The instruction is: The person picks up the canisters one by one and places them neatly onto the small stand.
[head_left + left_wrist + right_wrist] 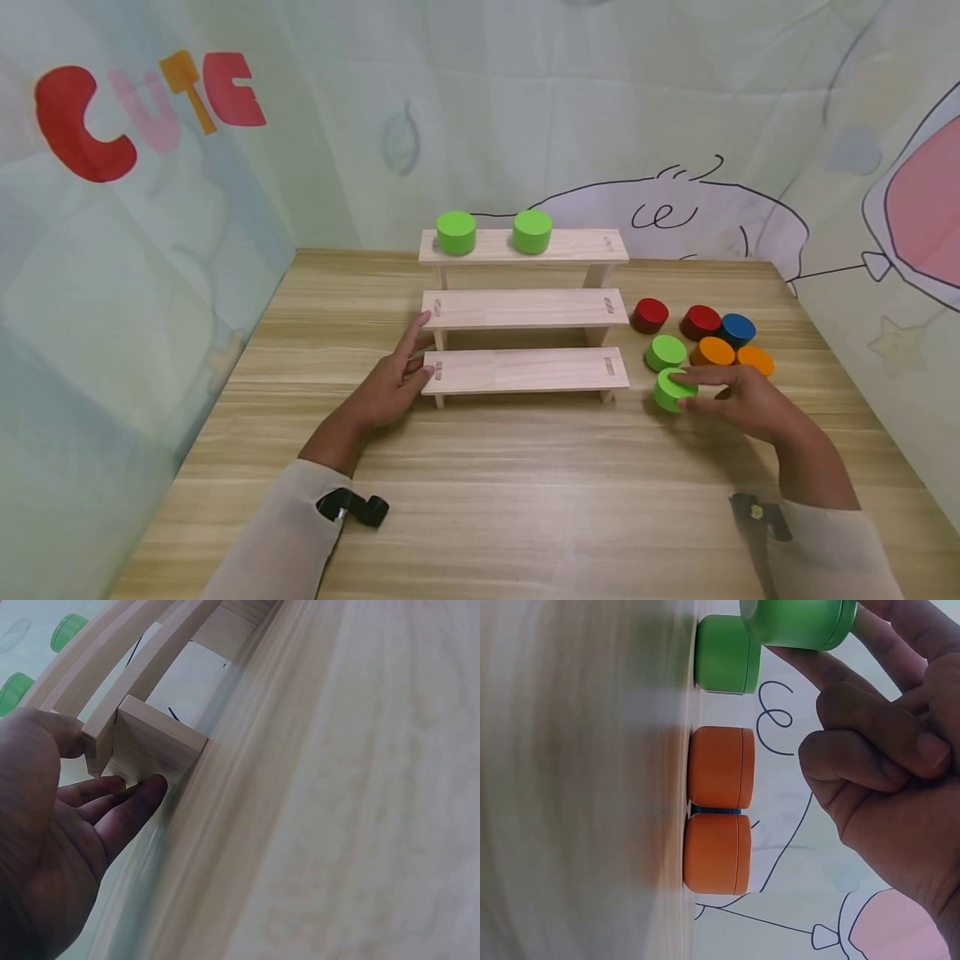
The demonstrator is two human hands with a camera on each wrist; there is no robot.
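My right hand (738,400) pinches a green round block (672,390) between thumb and fingers. In the right wrist view that block (799,622) is raised off the table, close to a second green block (724,654). The other fingers of this hand are folded toward the palm. A three-tier wooden rack (525,372) stands mid-table. My left hand (386,387) touches its left end, thumb at the lowest board and a fingertip by the middle one. Seen from the left wrist, the fingers (124,821) reach loosely toward the side leg (154,735). Two green blocks (456,233) sit apart on the top board.
Right of the rack stand two red blocks (649,315), a blue block (737,331), two orange blocks (712,352) and the other green block (666,353), grouped closely. A printed curtain (480,125) borders the wood-grain table (487,500) at the back and sides.
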